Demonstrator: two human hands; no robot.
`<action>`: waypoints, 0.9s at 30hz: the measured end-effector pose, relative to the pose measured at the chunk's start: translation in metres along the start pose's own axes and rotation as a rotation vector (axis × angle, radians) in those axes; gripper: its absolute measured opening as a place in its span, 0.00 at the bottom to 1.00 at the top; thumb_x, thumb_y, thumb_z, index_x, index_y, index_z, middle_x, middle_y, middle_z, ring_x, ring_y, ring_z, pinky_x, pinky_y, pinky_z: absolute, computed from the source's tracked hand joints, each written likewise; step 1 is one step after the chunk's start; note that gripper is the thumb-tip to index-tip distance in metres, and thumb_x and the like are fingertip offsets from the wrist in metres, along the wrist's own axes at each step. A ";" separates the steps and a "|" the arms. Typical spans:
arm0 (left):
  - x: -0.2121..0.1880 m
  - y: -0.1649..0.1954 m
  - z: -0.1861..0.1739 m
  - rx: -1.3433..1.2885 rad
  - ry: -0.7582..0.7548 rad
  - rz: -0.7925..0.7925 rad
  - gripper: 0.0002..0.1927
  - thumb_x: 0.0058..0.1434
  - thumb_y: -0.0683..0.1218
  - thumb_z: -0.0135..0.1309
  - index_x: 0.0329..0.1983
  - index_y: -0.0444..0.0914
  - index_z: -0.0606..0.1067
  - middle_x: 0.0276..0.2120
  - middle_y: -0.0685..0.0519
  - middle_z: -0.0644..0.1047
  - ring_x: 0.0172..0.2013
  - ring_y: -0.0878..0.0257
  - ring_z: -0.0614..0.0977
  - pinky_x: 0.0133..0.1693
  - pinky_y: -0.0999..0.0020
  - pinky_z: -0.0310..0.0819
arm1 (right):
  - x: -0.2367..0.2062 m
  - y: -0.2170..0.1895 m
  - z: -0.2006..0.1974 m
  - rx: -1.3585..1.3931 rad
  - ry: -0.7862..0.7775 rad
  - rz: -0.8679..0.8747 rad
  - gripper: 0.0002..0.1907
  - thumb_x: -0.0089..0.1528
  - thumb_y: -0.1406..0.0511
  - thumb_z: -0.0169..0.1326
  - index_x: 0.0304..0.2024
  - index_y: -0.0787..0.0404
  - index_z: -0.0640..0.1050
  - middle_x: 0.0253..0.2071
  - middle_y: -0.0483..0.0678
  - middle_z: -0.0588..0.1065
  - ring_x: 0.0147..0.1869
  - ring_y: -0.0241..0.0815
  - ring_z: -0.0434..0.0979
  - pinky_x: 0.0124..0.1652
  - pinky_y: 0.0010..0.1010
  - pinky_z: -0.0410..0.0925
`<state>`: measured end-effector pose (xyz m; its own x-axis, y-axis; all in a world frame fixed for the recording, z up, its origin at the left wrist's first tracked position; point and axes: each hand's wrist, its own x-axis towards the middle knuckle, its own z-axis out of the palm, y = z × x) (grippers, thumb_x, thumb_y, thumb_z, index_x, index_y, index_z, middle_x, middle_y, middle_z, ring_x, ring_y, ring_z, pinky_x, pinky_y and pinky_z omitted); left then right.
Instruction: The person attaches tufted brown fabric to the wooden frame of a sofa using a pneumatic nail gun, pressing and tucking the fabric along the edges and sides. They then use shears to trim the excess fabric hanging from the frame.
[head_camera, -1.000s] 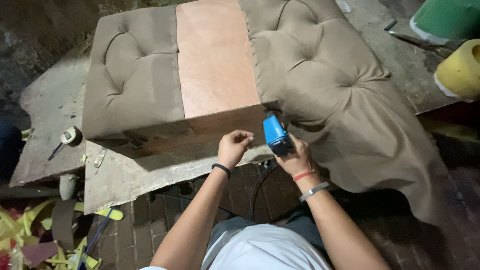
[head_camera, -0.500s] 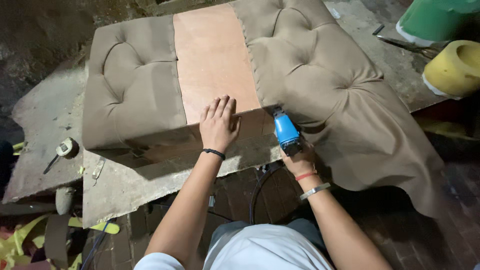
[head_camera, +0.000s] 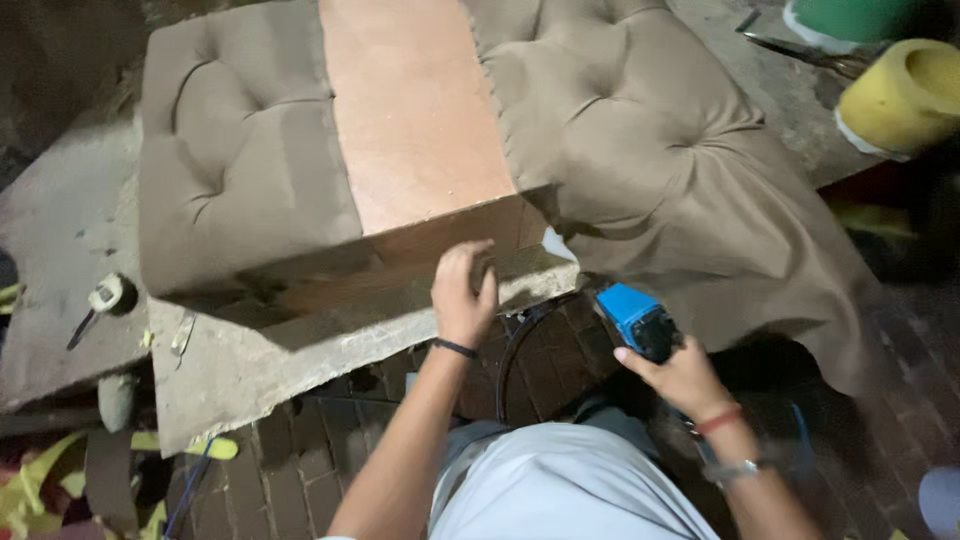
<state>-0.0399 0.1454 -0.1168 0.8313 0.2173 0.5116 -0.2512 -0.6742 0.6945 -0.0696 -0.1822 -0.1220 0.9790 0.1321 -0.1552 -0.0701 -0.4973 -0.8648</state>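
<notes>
The blue power tool (head_camera: 634, 318) sits in the right hand (head_camera: 678, 375), which is clenched around its dark grip; it hangs off the near edge of the bench, below and to the right of the board's front corner, with a dark cable looping down beside it. One such tool is in view. The left hand (head_camera: 464, 290) rests with fingers curled against the front edge of the bare plywood panel (head_camera: 415, 110), just left of the tool and apart from it; whether it pinches anything cannot be told. Two spreads of tufted brown fabric show: a padded section (head_camera: 240, 160) left of the panel and a loose sheet (head_camera: 650, 150) draping off to the right. All lie on one concrete slab (head_camera: 240, 365). Far right stand a yellow foam roll (head_camera: 900, 95) and a green roll (head_camera: 850, 18).
</notes>
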 end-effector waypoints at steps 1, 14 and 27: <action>-0.007 0.005 0.007 -0.046 -0.048 -0.045 0.17 0.59 0.40 0.55 0.52 0.39 0.76 0.49 0.45 0.80 0.55 0.48 0.78 0.57 0.54 0.72 | -0.008 -0.007 -0.016 0.030 -0.044 0.022 0.19 0.52 0.58 0.69 0.37 0.66 0.82 0.31 0.46 0.80 0.35 0.37 0.76 0.38 0.34 0.71; 0.014 0.122 0.096 -0.273 -0.281 -0.278 0.07 0.62 0.45 0.61 0.41 0.37 0.80 0.32 0.47 0.79 0.31 0.57 0.81 0.35 0.65 0.76 | 0.150 -0.113 -0.280 -0.032 -0.148 -0.004 0.16 0.59 0.60 0.58 0.36 0.68 0.83 0.31 0.49 0.81 0.31 0.38 0.78 0.34 0.30 0.70; 0.030 0.243 0.153 -0.129 0.014 -0.500 0.13 0.58 0.46 0.62 0.45 0.38 0.79 0.38 0.49 0.80 0.38 0.54 0.82 0.39 0.65 0.76 | 0.476 0.069 -0.200 -0.755 -0.163 -0.291 0.40 0.50 0.64 0.66 0.67 0.57 0.71 0.58 0.64 0.73 0.59 0.63 0.73 0.57 0.44 0.66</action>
<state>0.0002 -0.1200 -0.0106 0.8591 0.5005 0.1075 0.1148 -0.3930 0.9124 0.4298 -0.3252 -0.1600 0.8938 0.4389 -0.0920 0.3869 -0.8585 -0.3366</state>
